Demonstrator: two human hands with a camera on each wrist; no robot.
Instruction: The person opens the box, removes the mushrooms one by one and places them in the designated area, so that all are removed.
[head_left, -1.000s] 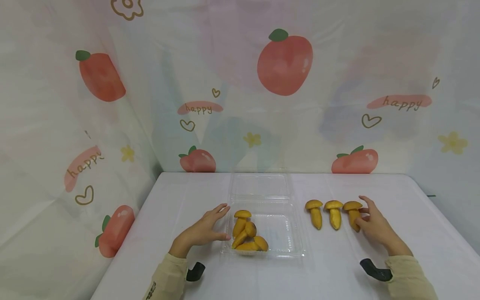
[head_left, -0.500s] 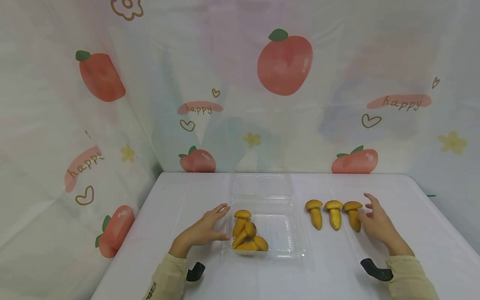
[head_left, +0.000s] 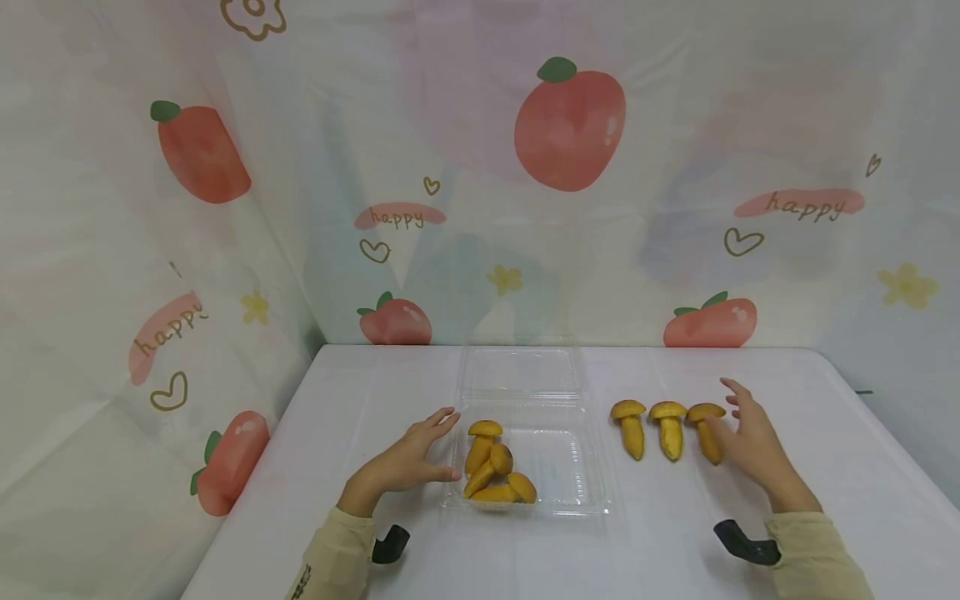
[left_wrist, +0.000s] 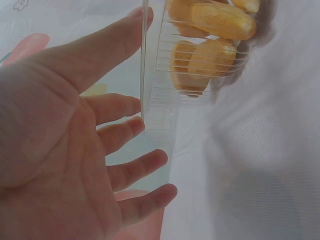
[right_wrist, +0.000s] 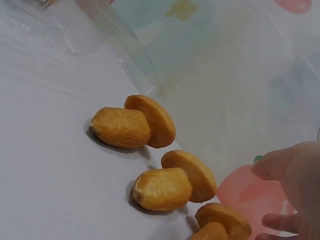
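My left hand (head_left: 405,460) is beside a clear plastic clamshell box (head_left: 562,479), fingers spread and fingertips right at its left rim. In the left wrist view its thumb and fingers lie along the box's wall (left_wrist: 155,92). Several yellow-brown mushrooms (head_left: 480,454) sit in the left part of the box. Three more stand in a row on the white table: a left one (head_left: 632,433), a middle one (head_left: 669,432) and a right one (head_left: 703,412). My right hand (head_left: 756,450) hovers with loose fingers by the right mushroom, its thumb overlapping the stem in the head view.
The box's lid (head_left: 521,375) is folded back towards the far edge of the white table (head_left: 405,375). A printed cloth (head_left: 637,275) hangs behind and on the left. Black curved pieces (head_left: 748,543) stick out at both wrists.
My right hand has let go of the right mushroom, drawn off to the right, then come slightly back, with its fingers higher. The mushrooms, box and left hand stay put.
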